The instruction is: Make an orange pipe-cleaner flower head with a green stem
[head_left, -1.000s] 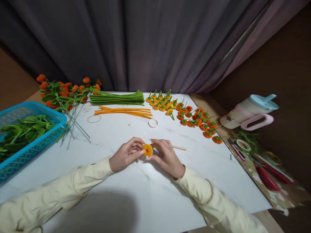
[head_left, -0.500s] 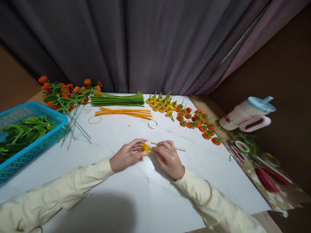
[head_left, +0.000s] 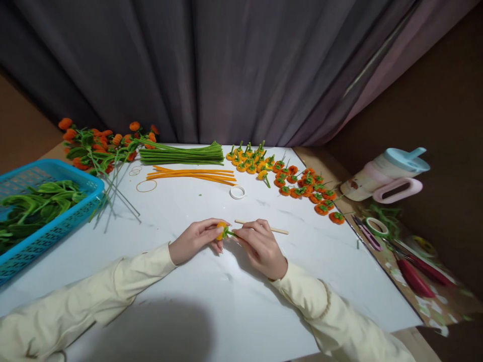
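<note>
My left hand [head_left: 193, 241] is closed on the yellow-orange head of a small pipe-cleaner flower [head_left: 221, 230], thumb in front and fingers behind. The flower lies sideways, its green base facing right. With thumb and fingers pressed together, my right hand [head_left: 262, 247] pinches the flower's short green stem. Just behind the right hand a thin wooden stick [head_left: 279, 231] lies on the white tabletop [head_left: 181, 311]. A white ring [head_left: 237, 192], like a tape roll, rests farther back.
Behind lie green pipe cleaners [head_left: 181, 154], orange pipe cleaners [head_left: 188, 173] and rows of yellow flower heads [head_left: 251, 161] and orange flower heads [head_left: 307, 183]. At left are a blue basket [head_left: 56, 216] of leaves and stemmed orange flowers [head_left: 100, 143]. A tumbler [head_left: 381, 176] and red-handled pliers [head_left: 415, 279] stand right.
The flower has turned in my left hand, so more of its green base and stem shows. My left fingers have shifted around the head; the right hand has hardly moved.
</note>
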A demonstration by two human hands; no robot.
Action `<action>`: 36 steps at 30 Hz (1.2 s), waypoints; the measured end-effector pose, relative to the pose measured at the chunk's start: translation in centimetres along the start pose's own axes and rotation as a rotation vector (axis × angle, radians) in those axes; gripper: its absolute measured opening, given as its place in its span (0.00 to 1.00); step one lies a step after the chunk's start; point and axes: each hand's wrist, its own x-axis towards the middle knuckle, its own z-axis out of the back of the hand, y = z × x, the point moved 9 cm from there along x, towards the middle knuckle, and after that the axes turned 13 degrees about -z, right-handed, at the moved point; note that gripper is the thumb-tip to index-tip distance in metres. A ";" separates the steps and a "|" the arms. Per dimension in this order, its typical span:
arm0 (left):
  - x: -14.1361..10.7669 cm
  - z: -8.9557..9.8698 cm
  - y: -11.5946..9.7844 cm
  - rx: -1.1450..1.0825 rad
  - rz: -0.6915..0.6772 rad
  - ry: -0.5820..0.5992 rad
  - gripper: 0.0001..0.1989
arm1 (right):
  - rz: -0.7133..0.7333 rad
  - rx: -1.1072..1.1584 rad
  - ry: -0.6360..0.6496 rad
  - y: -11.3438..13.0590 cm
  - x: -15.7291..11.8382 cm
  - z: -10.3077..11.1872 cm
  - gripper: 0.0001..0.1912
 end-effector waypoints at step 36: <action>0.1 1.2 1.3 -0.074 0.103 -0.104 0.21 | -0.277 -0.152 -0.269 -3.3 0.6 3.2 0.09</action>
